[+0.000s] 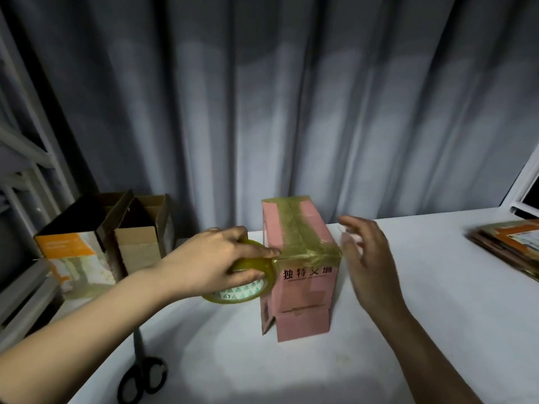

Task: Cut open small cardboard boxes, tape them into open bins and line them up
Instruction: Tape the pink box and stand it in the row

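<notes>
Pink box (300,258): stands near the middle of the white surface (408,330), its taped face turned up; likely placed this way so the seam can be reached from above. A lower flap section shows at its base, with a slot cut-out on the left side.
Tape on box (297,231): a yellowish strip runs along the top seam, and another crosses the near top edge toward the right corner.
Tape roll (248,279): held against the box's left side at the level of the near top edge; the strip runs unbroken from roll to box, so the band looks not yet cut.
Left hand (215,258): its grip is curled over the roll, fingers pinching it, fingertips touching the box's edge, probably to keep the strip taut.
Right hand (367,255): fingers spread and relaxed, holding nothing, just beside the box's right corner; blurred, so contact with the tape end cannot be told. It is placed to smooth the strip down or steady the box, as a judgement.
Scissors (143,371): lying on the surface near the front left, under the left forearm, within reach for cutting the strip.
Finished bins (116,237): two open-topped boxes side by side at the far left edge, touching, apparently the start of the line-up.
Flattened cardboard (507,243): a stack at the far right, well apart from the work.
Step in hand: taping the pink box; cutting the tape looks to be next.
</notes>
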